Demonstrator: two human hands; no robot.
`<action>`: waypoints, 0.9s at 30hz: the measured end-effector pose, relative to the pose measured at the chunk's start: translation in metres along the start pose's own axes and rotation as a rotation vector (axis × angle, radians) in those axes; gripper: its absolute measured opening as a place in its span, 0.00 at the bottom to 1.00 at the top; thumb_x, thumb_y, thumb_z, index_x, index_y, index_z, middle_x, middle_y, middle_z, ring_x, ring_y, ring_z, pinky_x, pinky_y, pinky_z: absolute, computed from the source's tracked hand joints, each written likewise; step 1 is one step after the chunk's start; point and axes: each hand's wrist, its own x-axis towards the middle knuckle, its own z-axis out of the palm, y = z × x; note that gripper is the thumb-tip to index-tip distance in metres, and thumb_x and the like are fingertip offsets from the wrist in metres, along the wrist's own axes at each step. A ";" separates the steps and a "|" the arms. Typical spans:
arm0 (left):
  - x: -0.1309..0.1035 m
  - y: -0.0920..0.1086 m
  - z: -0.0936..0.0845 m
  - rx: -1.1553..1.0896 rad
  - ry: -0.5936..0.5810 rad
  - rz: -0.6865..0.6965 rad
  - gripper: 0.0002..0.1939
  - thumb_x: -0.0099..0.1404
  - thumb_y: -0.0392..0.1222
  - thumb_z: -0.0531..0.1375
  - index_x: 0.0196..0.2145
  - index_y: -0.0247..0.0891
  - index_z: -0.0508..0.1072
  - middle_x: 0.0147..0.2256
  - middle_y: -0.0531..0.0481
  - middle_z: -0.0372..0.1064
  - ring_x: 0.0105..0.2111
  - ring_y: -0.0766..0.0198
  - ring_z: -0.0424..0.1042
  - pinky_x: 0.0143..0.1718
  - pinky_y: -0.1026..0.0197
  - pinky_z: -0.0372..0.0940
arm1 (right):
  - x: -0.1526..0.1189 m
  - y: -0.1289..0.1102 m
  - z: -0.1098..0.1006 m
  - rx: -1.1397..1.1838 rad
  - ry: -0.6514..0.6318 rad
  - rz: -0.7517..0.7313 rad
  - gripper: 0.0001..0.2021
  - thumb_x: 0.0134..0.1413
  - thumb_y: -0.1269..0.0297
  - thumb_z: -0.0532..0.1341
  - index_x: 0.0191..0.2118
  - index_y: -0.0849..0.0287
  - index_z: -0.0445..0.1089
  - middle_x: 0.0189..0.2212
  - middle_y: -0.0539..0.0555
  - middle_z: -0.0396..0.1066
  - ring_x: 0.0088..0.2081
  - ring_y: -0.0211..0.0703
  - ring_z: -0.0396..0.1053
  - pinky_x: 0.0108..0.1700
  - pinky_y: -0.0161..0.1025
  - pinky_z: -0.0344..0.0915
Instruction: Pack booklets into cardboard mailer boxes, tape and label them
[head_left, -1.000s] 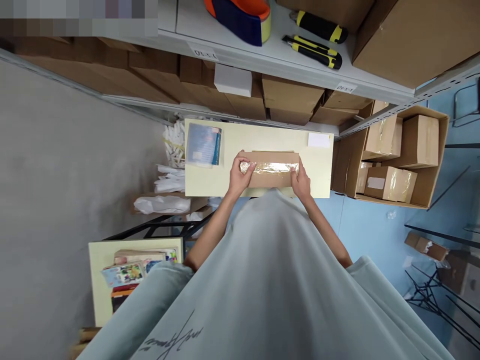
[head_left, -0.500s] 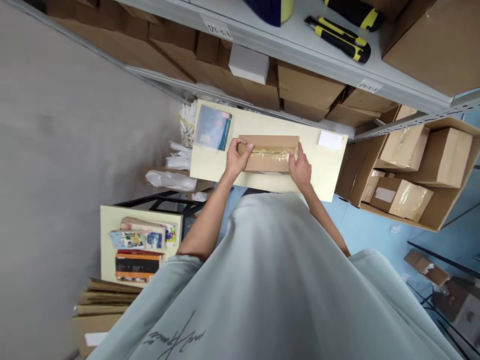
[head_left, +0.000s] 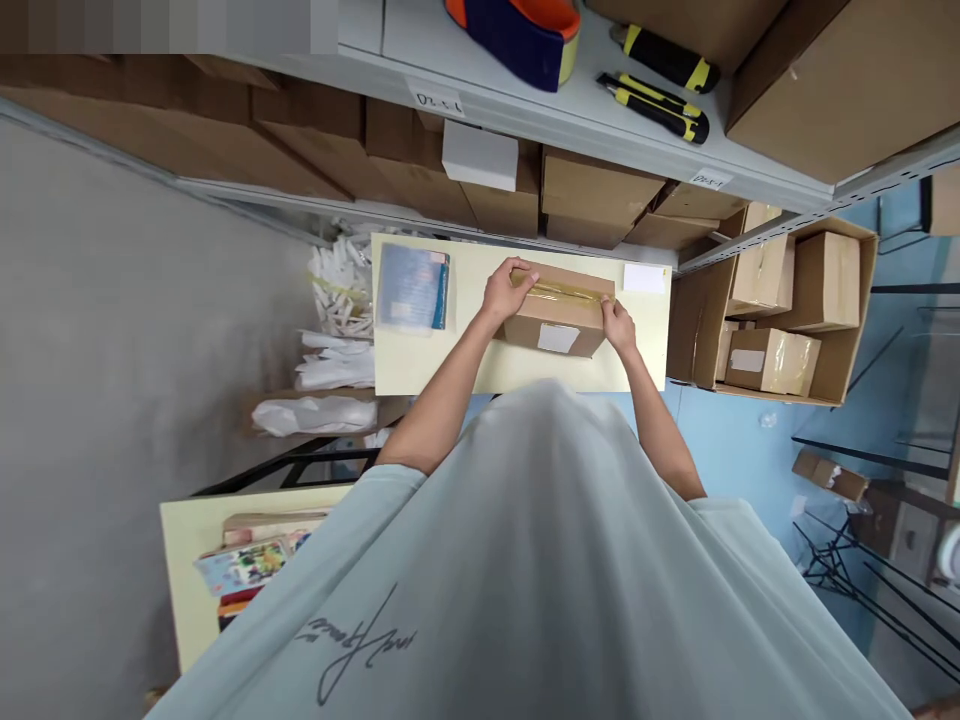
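Note:
A cardboard box [head_left: 574,312] is held over the pale yellow table [head_left: 469,375], with shiny clear tape along its top and a white label on the side facing me. My left hand [head_left: 508,290] grips its left end, thumb on the taped top. At the right end, my right hand [head_left: 618,325] has its thumb on the upper edge and its other fingers partly hidden. To the left lies a blue book in a clear plastic sleeve [head_left: 409,288]. A white paper slip [head_left: 645,278] rests near the table's right corner.
A metal shelf [head_left: 525,115] runs across the back, bearing utility knives [head_left: 660,108] and a tape roll [head_left: 525,40]; boxes stand beneath it. On the right is a large open carton [head_left: 701,335] holding taped boxes. A side table [head_left: 180,560] with books stands at lower left.
The box has shifted right and turned, so its labelled side now shows. Both hands have moved right with it, still gripping its ends. The view has shifted as well.

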 end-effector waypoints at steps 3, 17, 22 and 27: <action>-0.006 -0.011 -0.002 -0.030 -0.023 0.018 0.11 0.72 0.46 0.67 0.49 0.43 0.75 0.58 0.40 0.81 0.62 0.47 0.79 0.70 0.46 0.69 | 0.000 0.002 0.005 -0.014 0.023 -0.004 0.36 0.74 0.31 0.49 0.64 0.56 0.76 0.62 0.67 0.82 0.67 0.71 0.75 0.73 0.65 0.66; -0.112 -0.059 -0.008 -0.167 -0.037 0.167 0.15 0.81 0.54 0.63 0.54 0.42 0.73 0.64 0.32 0.75 0.78 0.43 0.64 0.77 0.39 0.62 | -0.102 0.044 0.077 0.160 0.214 -0.065 0.44 0.76 0.33 0.44 0.81 0.61 0.56 0.78 0.68 0.66 0.79 0.54 0.64 0.78 0.53 0.62; -0.105 -0.057 0.000 -0.162 0.040 0.175 0.16 0.82 0.56 0.60 0.55 0.42 0.72 0.66 0.31 0.73 0.77 0.42 0.64 0.77 0.38 0.62 | -0.089 0.025 0.069 -0.026 0.228 0.092 0.47 0.78 0.34 0.38 0.85 0.65 0.46 0.64 0.72 0.79 0.64 0.66 0.79 0.67 0.53 0.71; -0.110 -0.056 0.008 -0.143 0.069 0.139 0.13 0.83 0.53 0.61 0.56 0.43 0.71 0.65 0.33 0.72 0.78 0.43 0.62 0.78 0.38 0.59 | -0.083 0.016 0.064 -0.104 0.218 0.044 0.46 0.81 0.35 0.31 0.87 0.64 0.38 0.48 0.66 0.83 0.48 0.61 0.83 0.56 0.47 0.73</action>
